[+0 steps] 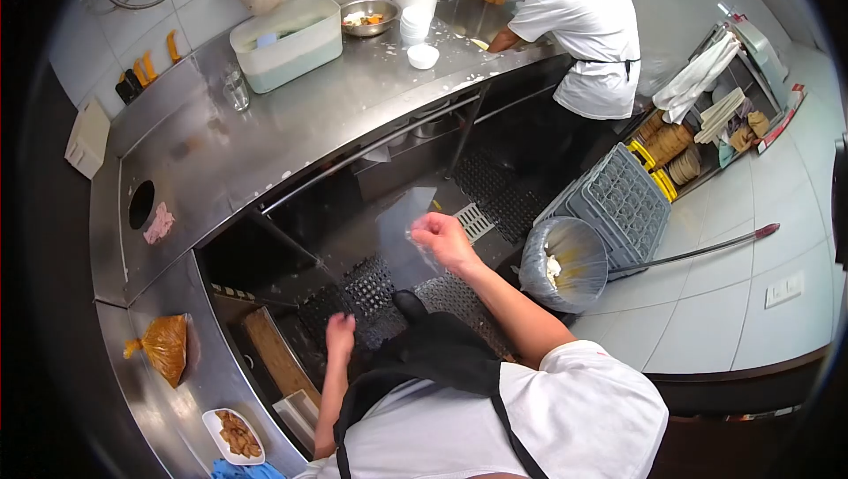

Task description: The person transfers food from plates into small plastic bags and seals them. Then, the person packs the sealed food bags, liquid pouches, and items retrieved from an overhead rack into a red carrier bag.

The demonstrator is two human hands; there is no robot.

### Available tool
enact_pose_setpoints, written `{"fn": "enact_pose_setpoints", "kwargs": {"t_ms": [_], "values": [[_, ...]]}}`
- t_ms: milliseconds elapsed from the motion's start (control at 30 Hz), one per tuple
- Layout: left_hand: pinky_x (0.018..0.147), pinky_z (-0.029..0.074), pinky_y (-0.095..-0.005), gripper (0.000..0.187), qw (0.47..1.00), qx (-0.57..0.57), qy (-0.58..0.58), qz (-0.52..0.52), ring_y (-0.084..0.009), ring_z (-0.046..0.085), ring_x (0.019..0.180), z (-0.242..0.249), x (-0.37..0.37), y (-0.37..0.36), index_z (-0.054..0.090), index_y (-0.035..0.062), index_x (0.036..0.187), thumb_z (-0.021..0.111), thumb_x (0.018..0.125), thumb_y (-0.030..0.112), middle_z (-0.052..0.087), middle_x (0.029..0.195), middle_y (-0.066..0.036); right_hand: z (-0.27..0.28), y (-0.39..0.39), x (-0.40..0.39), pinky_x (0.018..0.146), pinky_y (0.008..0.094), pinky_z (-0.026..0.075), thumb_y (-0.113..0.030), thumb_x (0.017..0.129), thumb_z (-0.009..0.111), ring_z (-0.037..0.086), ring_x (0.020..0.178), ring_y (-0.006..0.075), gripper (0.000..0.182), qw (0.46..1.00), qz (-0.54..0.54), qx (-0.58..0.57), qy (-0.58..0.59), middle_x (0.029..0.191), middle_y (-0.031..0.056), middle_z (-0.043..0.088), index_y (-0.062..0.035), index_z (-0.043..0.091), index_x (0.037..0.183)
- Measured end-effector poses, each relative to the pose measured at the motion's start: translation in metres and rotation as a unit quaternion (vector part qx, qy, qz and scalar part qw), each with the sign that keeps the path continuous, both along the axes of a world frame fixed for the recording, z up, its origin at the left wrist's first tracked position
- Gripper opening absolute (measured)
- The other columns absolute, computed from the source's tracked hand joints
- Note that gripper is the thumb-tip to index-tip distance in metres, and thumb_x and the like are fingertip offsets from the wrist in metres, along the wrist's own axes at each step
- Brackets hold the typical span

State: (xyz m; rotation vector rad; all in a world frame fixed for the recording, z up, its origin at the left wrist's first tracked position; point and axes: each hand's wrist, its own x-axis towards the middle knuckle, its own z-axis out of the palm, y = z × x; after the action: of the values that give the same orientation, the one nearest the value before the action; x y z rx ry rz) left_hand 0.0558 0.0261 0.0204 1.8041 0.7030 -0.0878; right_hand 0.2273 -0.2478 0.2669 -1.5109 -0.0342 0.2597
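Note:
My right hand is held out in front of me, its fingers pinched on a clear plastic bag. The bag hangs loose over the floor, and the mats show through it. Low at my side, my left hand has its fingers curled in, slightly blurred, with nothing visible in them. It is near the dark opening under the steel counter and touches nothing that I can see. A black apron covers my front.
A steel counter curves along the left and back, holding a plastic tub, a metal bowl and a tied bag of orange food. A co-worker leans over the sink. At right stand a lined bin and grey racks.

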Motion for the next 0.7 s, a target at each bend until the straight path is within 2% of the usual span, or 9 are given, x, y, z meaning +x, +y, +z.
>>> {"fn": "enact_pose_setpoints", "kwargs": {"t_ms": [67,167,233,333,400,500,533,600,700], "values": [[0.058,0.047,-0.0243,0.019,0.983,-0.173,-0.043,-0.033,-0.0104,0.059,0.067,0.121,0.048,-0.019,0.057,0.0036,0.095,0.061,0.093,0.022,0.063,0.080,-0.005,0.008,0.012,-0.005,0.062,0.0246,0.047,-0.008,0.079,0.074,0.056,0.068,0.0074,0.015,0.995,0.020,-0.094,-0.040,0.073,0.0013,0.063,-0.0024,0.060,0.079],[0.056,0.044,-0.0217,0.021,0.946,-0.301,-0.028,-0.120,-0.0083,0.056,0.062,0.241,0.084,-0.046,0.059,0.0052,0.086,0.060,0.095,0.025,0.061,0.074,-0.002,0.017,0.035,-0.013,0.060,0.0273,0.047,-0.010,0.076,0.076,0.055,0.065,0.0089,0.019,0.974,0.077,-0.190,-0.092,0.070,0.0027,0.061,-0.0019,0.059,0.078],[0.057,0.043,-0.0209,0.020,0.948,-0.257,-0.100,-0.158,-0.0060,0.054,0.063,0.258,0.097,-0.061,0.059,0.0071,0.086,0.059,0.095,0.025,0.061,0.075,0.001,0.014,0.049,-0.018,0.060,0.0287,0.046,-0.015,0.073,0.079,0.053,0.065,0.0103,0.025,0.955,0.124,-0.216,-0.161,0.069,0.0048,0.059,-0.0022,0.061,0.083],[0.056,0.038,-0.0205,0.019,0.950,-0.234,-0.160,-0.134,-0.0033,0.047,0.063,0.259,0.111,-0.070,0.058,0.0059,0.081,0.062,0.093,0.020,0.055,0.071,0.004,0.026,0.053,-0.017,0.057,0.0324,0.044,-0.012,0.073,0.078,0.050,0.059,0.0133,0.028,0.950,0.137,-0.193,-0.206,0.063,0.0074,0.054,-0.0011,0.052,0.073],[0.056,0.039,-0.0207,0.019,0.937,-0.270,-0.196,-0.105,-0.0029,0.047,0.064,0.255,0.119,-0.068,0.059,0.0059,0.079,0.062,0.093,0.019,0.055,0.071,0.004,0.042,0.046,-0.010,0.054,0.0309,0.039,-0.012,0.076,0.077,0.039,0.059,0.0105,0.035,0.963,0.159,-0.170,-0.138,0.060,0.0016,0.044,-0.0035,0.044,0.069],[0.057,0.040,-0.0226,0.022,0.965,-0.056,-0.214,-0.145,-0.0039,0.048,0.063,0.251,0.126,-0.059,0.059,0.0043,0.078,0.058,0.096,0.017,0.057,0.068,0.003,0.038,0.038,0.003,0.053,0.0269,0.036,-0.013,0.079,0.075,0.034,0.061,0.0070,0.040,0.974,0.150,-0.120,-0.120,0.060,-0.0038,0.036,-0.0068,0.039,0.066],[0.057,0.041,-0.0230,0.023,0.964,0.026,-0.218,-0.147,-0.0043,0.048,0.063,0.248,0.128,-0.055,0.058,0.0040,0.077,0.057,0.096,0.017,0.057,0.068,0.003,0.040,0.034,0.006,0.053,0.0263,0.035,-0.014,0.080,0.075,0.034,0.061,0.0060,0.037,0.973,0.144,-0.126,-0.126,0.061,-0.0043,0.037,-0.0062,0.041,0.068],[0.056,0.040,-0.0240,0.026,0.965,-0.096,-0.234,-0.072,-0.0045,0.046,0.061,0.243,0.136,-0.047,0.057,0.0029,0.075,0.059,0.095,0.020,0.055,0.064,0.004,0.055,0.025,0.015,0.053,0.0251,0.034,-0.015,0.082,0.074,0.035,0.063,0.0041,0.033,0.971,0.131,-0.138,-0.143,0.063,-0.0053,0.038,-0.0051,0.045,0.070],[0.056,0.039,-0.0237,0.026,0.956,-0.093,-0.241,-0.141,-0.0042,0.046,0.061,0.258,0.142,-0.047,0.057,0.0024,0.075,0.061,0.094,0.020,0.054,0.063,0.004,0.049,0.031,0.021,0.057,0.0278,0.042,-0.014,0.084,0.071,0.049,0.064,0.0069,0.018,0.963,0.211,-0.096,-0.136,0.065,0.0006,0.056,-0.0010,0.059,0.080]]}}
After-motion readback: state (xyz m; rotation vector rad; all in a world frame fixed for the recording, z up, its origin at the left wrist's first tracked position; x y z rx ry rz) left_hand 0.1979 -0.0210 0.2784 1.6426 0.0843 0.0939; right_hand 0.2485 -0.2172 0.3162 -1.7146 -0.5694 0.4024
